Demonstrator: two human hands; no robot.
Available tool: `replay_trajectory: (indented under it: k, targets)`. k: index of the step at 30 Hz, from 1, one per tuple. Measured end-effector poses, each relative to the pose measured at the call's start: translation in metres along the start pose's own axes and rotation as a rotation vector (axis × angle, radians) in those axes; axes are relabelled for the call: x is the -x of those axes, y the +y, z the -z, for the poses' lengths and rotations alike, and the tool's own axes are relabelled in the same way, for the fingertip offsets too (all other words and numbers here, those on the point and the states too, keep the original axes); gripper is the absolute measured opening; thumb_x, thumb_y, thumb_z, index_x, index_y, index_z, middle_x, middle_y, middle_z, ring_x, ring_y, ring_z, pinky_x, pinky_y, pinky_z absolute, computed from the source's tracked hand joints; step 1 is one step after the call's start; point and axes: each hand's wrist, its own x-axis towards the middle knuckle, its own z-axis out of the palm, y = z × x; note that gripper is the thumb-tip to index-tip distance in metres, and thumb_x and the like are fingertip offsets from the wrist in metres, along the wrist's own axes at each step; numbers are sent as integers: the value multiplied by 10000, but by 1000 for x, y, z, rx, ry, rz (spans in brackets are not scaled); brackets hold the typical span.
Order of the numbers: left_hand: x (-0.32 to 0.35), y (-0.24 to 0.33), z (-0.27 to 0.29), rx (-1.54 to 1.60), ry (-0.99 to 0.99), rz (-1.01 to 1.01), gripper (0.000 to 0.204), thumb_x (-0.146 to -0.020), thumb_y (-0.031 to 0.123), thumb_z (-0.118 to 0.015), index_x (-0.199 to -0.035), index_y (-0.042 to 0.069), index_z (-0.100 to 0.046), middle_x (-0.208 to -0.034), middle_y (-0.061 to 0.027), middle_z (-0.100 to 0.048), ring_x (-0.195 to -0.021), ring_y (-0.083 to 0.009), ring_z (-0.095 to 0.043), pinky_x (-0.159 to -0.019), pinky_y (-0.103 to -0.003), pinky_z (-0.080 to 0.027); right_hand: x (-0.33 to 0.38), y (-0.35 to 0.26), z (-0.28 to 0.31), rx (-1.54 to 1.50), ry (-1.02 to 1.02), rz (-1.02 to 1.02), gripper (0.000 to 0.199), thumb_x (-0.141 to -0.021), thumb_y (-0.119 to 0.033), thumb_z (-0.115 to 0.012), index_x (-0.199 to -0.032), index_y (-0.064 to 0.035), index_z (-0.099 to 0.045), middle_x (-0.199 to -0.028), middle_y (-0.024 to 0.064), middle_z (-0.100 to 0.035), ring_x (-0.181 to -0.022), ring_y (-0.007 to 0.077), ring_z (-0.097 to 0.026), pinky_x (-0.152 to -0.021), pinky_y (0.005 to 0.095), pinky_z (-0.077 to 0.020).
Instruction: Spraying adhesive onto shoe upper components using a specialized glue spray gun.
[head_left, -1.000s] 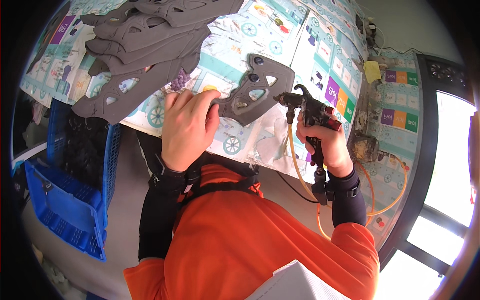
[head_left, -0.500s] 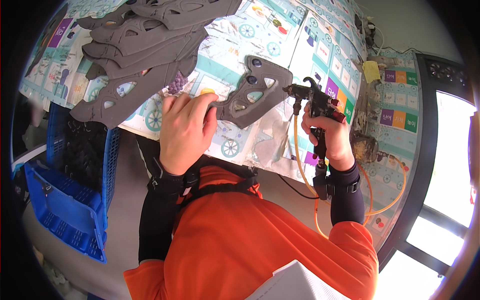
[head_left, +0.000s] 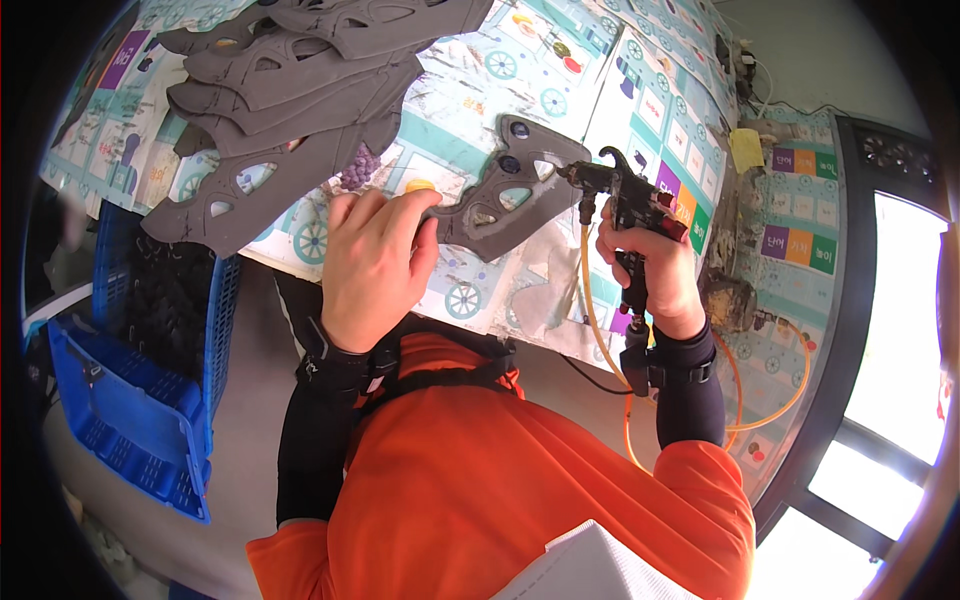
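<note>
Grey piece (head_left: pixel 492 190), pinched by the left hand (head_left: pixel 378 262), looks part-coated; the right hand (head_left: pixel 657 265) clenches a spray gun (head_left: pixel 628 193); a stack (head_left: pixel 290 98) lies untouched.

Right fingers (head_left: pixel 642 241) grip a black spray gun (head_left: pixel 627 200).

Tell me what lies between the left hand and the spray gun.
In the head view, one grey cut-out panel on the patterned table covering spans the stretch from the left hand to the spray gun.
</note>
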Motion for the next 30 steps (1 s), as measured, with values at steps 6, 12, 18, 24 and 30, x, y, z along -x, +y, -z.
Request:
replay_trajectory:
  k: [6,12,18,24,30]
  targets:
    - [0,0,0,5,3,3,252,-823,44,-693,-1066,83,-642,-728,-15,-577,-673,-204,-508,-732,-356,-371,-1,-5,-9,48,-11,-33,184,-786,-6,-570,-965,25,-592,-675,75,-569,-458,105,-448,-436,236,-330]
    - [0,-2,-1,2,7,-10,248,-825,44,-690,-1064,79,-638,-738,-14,-582,-668,-204,-505,-732,-356,-370,6,-5,-15,65,-31,-25,132,-790,-12,-556,-915,26,-573,-669,73,-550,-465,97,-411,-464,237,-313]
    - [3,-2,1,-5,-31,-5,239,-835,55,-679,-1069,70,-630,-804,-17,-625,-716,-210,-531,-763,-364,-376,15,4,-9,48,-24,-69,166,-774,-6,-577,-937,20,-589,-667,69,-567,-462,100,-447,-435,233,-325]
    - [4,-2,2,-8,-47,-5,239,-843,71,-669,-1077,59,-624,-875,-25,-662,-770,-215,-561,-791,-369,-382,24,12,-6,21,0,-80,151,-774,-2,-579,-925,2,-593,-663,59,-566,-455,92,-446,-427,235,-318]
    - [5,-2,1,-6,-40,-2,236,-841,75,-670,-1072,68,-623,-864,-23,-655,-776,-214,-565,-791,-367,-381,23,8,-10,16,-36,-48,146,-780,-6,-585,-925,6,-595,-667,57,-571,-455,92,-445,-429,233,-321]
